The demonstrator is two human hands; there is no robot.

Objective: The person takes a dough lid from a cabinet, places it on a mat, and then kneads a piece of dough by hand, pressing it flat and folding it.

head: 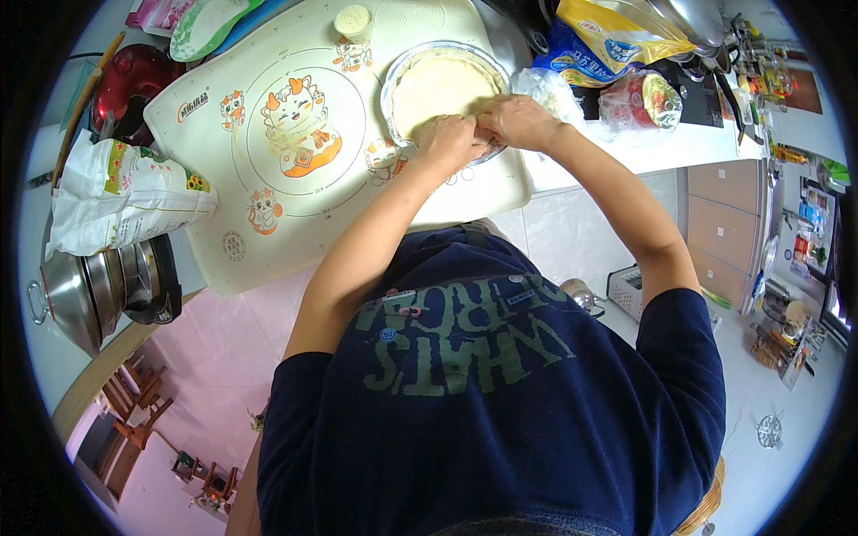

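Observation:
A round metal pan [391, 100] lined with pale dough [442, 87] sits on the right part of a cream kneading mat [301, 248]. My left hand [450, 139] and my right hand [515, 120] meet at the pan's near right edge, fingers bent over the dough's rim. Both seem to pinch the dough edge there; the fingertips are partly hidden by the hands. A small cup of pale grated or powdery food [353, 23] stands on the mat beyond the pan, to its left.
On the right lie a clear plastic bag [549, 90], a blue and yellow food packet [603, 47] and a wrapped red container [633, 100]. At left are a white flour-type bag [127, 194], stacked metal bowls [87, 288] and a red appliance [134, 87]. A green tray [204, 30] sits far left.

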